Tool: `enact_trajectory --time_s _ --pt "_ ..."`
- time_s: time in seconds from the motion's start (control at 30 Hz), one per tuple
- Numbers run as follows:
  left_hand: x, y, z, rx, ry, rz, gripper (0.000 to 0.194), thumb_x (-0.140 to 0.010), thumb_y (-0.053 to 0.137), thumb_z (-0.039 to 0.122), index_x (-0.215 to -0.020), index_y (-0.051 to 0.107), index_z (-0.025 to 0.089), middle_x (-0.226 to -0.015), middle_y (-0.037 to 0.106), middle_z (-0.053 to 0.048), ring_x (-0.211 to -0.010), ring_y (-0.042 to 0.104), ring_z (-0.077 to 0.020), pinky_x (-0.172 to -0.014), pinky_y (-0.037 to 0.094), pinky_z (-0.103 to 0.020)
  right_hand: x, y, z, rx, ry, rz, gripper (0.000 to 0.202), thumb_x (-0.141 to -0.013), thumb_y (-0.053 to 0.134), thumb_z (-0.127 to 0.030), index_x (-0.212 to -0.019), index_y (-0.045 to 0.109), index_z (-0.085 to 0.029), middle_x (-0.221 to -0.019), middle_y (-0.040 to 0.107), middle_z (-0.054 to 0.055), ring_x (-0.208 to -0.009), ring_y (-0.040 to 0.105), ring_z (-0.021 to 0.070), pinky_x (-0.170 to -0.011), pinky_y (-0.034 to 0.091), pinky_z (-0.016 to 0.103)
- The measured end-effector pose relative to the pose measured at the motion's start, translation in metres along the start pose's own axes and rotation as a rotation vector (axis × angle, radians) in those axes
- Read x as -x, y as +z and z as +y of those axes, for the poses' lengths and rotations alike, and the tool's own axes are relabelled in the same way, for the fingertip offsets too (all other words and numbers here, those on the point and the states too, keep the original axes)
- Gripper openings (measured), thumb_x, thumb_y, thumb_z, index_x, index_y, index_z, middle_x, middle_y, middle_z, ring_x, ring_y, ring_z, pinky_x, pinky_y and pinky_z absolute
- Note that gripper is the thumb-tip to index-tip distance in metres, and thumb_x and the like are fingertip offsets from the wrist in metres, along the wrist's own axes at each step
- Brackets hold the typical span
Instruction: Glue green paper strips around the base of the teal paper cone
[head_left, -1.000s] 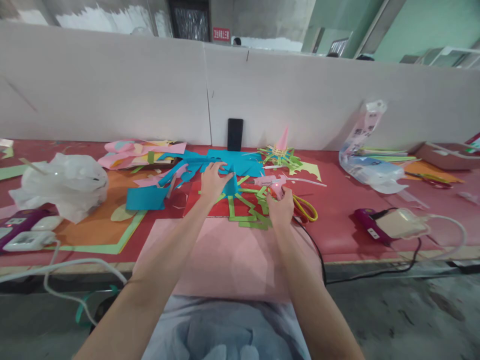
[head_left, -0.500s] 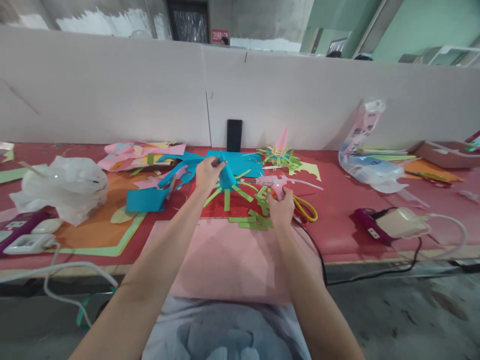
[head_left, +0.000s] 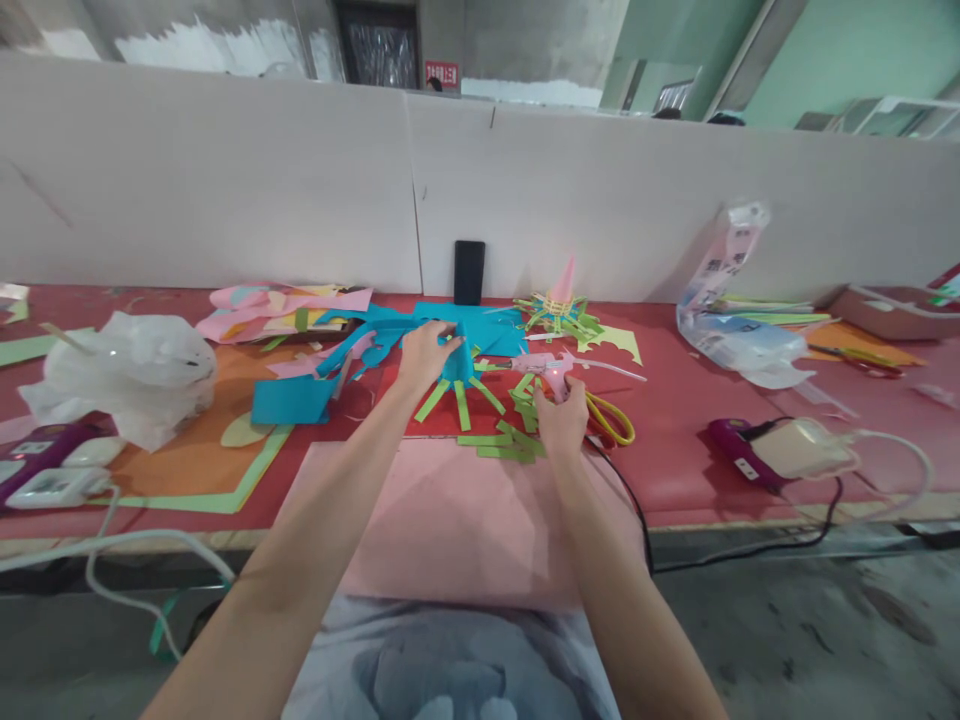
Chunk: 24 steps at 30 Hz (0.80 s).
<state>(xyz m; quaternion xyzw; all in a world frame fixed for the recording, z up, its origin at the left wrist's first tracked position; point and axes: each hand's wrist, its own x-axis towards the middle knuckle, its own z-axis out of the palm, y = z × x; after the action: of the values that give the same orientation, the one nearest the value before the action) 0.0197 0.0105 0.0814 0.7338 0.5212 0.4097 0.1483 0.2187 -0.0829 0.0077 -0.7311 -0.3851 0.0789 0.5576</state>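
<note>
My left hand point(head_left: 427, 352) has its fingers closed around the upper part of a blue paper cone point(head_left: 459, 368). Light-green paper strips point(head_left: 462, 405) fan out from the cone's base toward me. Close to its right side, the nozzle of a pink hot glue gun point(head_left: 551, 368) points at the strips. My right hand point(head_left: 562, 412) grips the glue gun by its handle, and a clear glue stick point(head_left: 611, 369) sticks out of its back. Loose green strips point(head_left: 504, 446) lie between the hands. A finished-looking pink cone point(head_left: 563, 285) with green and yellow strips stands behind the gun.
A black phone point(head_left: 469, 272) leans on the white partition point(head_left: 262, 190). Yellow-handled scissors point(head_left: 616, 420) lie beside my right hand. Power strips point(head_left: 739, 450) with cables sit at both sides. Coloured paper scraps and a white plastic bag point(head_left: 127, 370) are at left.
The blue cone has turned in my left hand, so its green strips point in different directions. My left hand has shifted slightly right and down; the glue gun stays in place.
</note>
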Motion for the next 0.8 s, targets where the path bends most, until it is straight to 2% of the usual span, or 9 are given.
enact_trajectory --time_s 0.27,0.43,0.53,0.6,0.67,0.73,0.8 --pt "0.001 -0.003 0.000 -0.009 -0.009 -0.026 0.021 -0.080 0.061 0.031 -0.096 0.067 0.020 -0.105 0.070 -0.005 -0.099 0.063 -0.0211 -0.088 0.045 -0.029 0.000 0.000 0.001 0.002 -0.016 -0.009 0.054 -0.067 0.061 -0.040 -0.115 0.051 -0.018 -0.112 0.059 0.010 -0.093 0.058 0.0212 -0.082 0.044 0.032" --pt "0.003 0.001 -0.004 0.012 0.014 -0.048 0.022 -0.079 0.063 0.028 -0.098 0.067 0.019 -0.104 0.069 -0.005 -0.098 0.063 -0.0207 -0.090 0.045 -0.029 0.001 -0.001 -0.002 0.017 -0.007 -0.011 0.054 -0.066 0.062 -0.039 -0.115 0.052 -0.018 -0.112 0.060 0.010 -0.092 0.059 0.0210 -0.081 0.045 0.032" --pt "0.015 0.004 -0.014 0.060 0.110 -0.003 0.030 -0.077 0.066 0.027 -0.106 0.064 0.020 -0.111 0.066 -0.006 -0.100 0.061 -0.0199 -0.092 0.045 -0.030 0.002 -0.002 -0.004 0.024 -0.001 -0.023 0.054 -0.067 0.062 -0.039 -0.116 0.051 -0.018 -0.112 0.060 0.010 -0.094 0.059 0.0208 -0.082 0.045 0.031" --pt "0.028 0.006 -0.025 0.074 0.154 0.095 0.034 -0.078 0.064 0.028 -0.111 0.062 0.021 -0.114 0.063 -0.007 -0.103 0.059 -0.0197 -0.093 0.044 -0.032 0.003 -0.003 -0.006 0.052 -0.012 -0.022 0.053 -0.068 0.061 -0.039 -0.116 0.052 -0.018 -0.113 0.060 0.010 -0.097 0.058 0.0216 -0.083 0.044 0.032" --pt "0.043 0.006 -0.037 0.076 0.101 0.153 0.025 -0.082 0.059 0.028 -0.105 0.063 0.019 -0.107 0.065 -0.008 -0.096 0.061 -0.0190 -0.089 0.047 -0.032 0.004 -0.003 -0.006 0.093 -0.058 -0.025 0.051 -0.069 0.061 -0.039 -0.114 0.052 -0.017 -0.114 0.060 0.011 -0.100 0.057 0.0224 -0.085 0.044 0.032" --pt "0.055 0.006 -0.047 0.091 0.019 0.158 0.017 -0.084 0.055 0.026 -0.095 0.065 0.017 -0.097 0.067 -0.007 -0.085 0.063 -0.0173 -0.082 0.049 -0.030 0.005 -0.003 -0.006 0.138 -0.139 -0.030 0.048 -0.071 0.059 -0.038 -0.114 0.052 -0.017 -0.115 0.060 0.012 -0.103 0.056 0.0230 -0.086 0.043 0.032" --pt "0.061 0.006 -0.053 0.107 -0.019 0.171 0.016 -0.085 0.052 0.023 -0.092 0.065 0.017 -0.093 0.068 -0.006 -0.083 0.063 -0.0165 -0.080 0.049 -0.029 0.005 -0.001 -0.004 0.186 -0.221 -0.032 0.046 -0.073 0.057 -0.038 -0.114 0.052 -0.017 -0.117 0.059 0.012 -0.106 0.056 0.0236 -0.086 0.043 0.033"
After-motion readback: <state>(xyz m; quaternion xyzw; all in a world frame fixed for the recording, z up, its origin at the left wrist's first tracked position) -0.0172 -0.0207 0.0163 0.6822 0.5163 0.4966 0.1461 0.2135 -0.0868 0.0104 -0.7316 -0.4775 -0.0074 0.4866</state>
